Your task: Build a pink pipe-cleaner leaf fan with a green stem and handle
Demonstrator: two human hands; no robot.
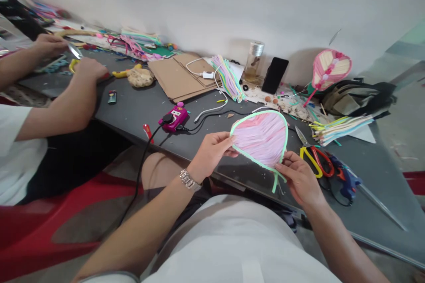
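Note:
A leaf-shaped pipe-cleaner fan (260, 137), lilac and pink with a mint green edging, is held up above the front edge of the table. My left hand (212, 152) pinches its left rim between thumb and fingers; a metal watch sits on that wrist. At the lower right rim, near the pointed end, my right hand (297, 174) grips the fan too. Two loose green ends (275, 181) hang down beside the right fingertips. Scissors (312, 154) with yellow and red handles lie just right of the fan, next to a blue glue gun (347, 181) with a clear glue stick.
A finished-looking pink and cream fan (332, 70) stands at the back right near a bag (360, 97). Pipe-cleaner bundles (229, 77), cardboard (182, 75), a bottle (254, 62), a phone (275, 75) and a magenta power socket (174, 118) occupy the table (133, 110). At left, a co-worker's hands (88, 68) hold scissors.

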